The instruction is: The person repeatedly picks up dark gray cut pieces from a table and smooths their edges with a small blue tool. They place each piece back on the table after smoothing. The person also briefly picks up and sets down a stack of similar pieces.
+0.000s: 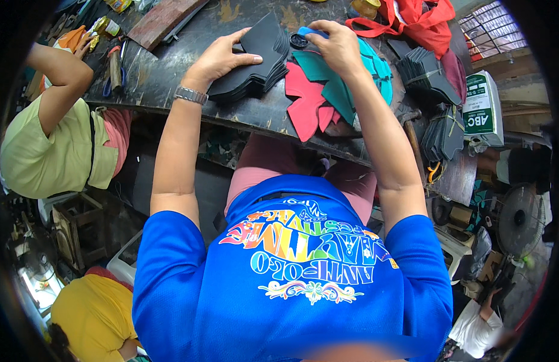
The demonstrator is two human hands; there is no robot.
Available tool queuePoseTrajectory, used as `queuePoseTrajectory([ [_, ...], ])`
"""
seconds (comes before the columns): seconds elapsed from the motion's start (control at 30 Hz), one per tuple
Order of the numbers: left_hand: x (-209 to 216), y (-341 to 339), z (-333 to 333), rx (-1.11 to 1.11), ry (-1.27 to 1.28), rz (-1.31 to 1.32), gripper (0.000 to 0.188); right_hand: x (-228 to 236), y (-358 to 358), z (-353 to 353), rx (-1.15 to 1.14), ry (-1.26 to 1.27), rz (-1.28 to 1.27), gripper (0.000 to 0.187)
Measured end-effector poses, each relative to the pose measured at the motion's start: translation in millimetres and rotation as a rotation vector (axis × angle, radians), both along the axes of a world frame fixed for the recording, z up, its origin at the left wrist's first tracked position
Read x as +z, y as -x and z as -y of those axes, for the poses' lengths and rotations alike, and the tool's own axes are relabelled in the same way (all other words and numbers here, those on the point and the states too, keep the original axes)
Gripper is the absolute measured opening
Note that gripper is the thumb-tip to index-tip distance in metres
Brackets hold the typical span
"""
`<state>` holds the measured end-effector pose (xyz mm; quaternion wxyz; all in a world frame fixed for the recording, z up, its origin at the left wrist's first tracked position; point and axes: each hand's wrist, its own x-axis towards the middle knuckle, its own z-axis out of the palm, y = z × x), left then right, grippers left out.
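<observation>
A fanned stack of thin black cut pieces (253, 73) lies on the dark worktable (153, 81) in front of me. My left hand (222, 59) grips its left side, thumb over the top piece and fingers at the far edge. To the right, my right hand (338, 48) pinches a small blue piece (309, 31); I cannot make out its kind. That blue piece is beside a small round black container (298, 41). Teal cut pieces (337, 90) lie below my right hand, partly over pinkish-red cut pieces (303, 108) near the table's front edge.
Tied black bundles (427, 75), a hammer (411, 123) and orange-handled scissors (435, 172) lie at the right. A red bag (421, 24) sits behind, near a green-and-white box (481, 108). Far left are a wooden board (162, 21) and a co-worker (56, 139).
</observation>
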<state>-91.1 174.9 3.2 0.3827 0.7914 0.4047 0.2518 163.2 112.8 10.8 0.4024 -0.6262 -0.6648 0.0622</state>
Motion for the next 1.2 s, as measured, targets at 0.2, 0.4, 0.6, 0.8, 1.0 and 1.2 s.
queuePoseTrajectory([
  [0.2, 13.5, -7.7, 22.0, 0.132, -0.669, -0.146, 0.058, 7.7, -3.9, 58.3, 0.125, 0.136, -0.789, 0.035],
  [0.4, 37.7, -15.9, 46.1, -0.085, 0.423, 0.792, 0.023, 13.9, -14.0, 107.7, 0.171, 0.066, -1.264, 0.032],
  [0.6, 28.0, -53.9, 93.4, -0.221, 0.686, 0.897, 0.022, 9.7, 4.3, 139.0, 0.338, -0.112, -1.224, 0.024],
  [0.8, 13.1, -72.5, 119.6, -0.214, 0.841, 0.918, 0.026, 7.7, 11.3, 152.7, 0.286, -0.096, -1.056, 0.024],
  [1.0, 5.2, -71.2, 126.3, -0.308, 1.013, 0.850, 0.031, 5.6, 9.3, 150.2, 0.229, -0.164, -0.884, 0.022],
  [1.2, 6.9, -65.4, 133.9, -0.327, 1.045, 0.846, 0.029, 9.1, 8.3, 140.7, 0.196, -0.206, -1.043, 0.017],
])
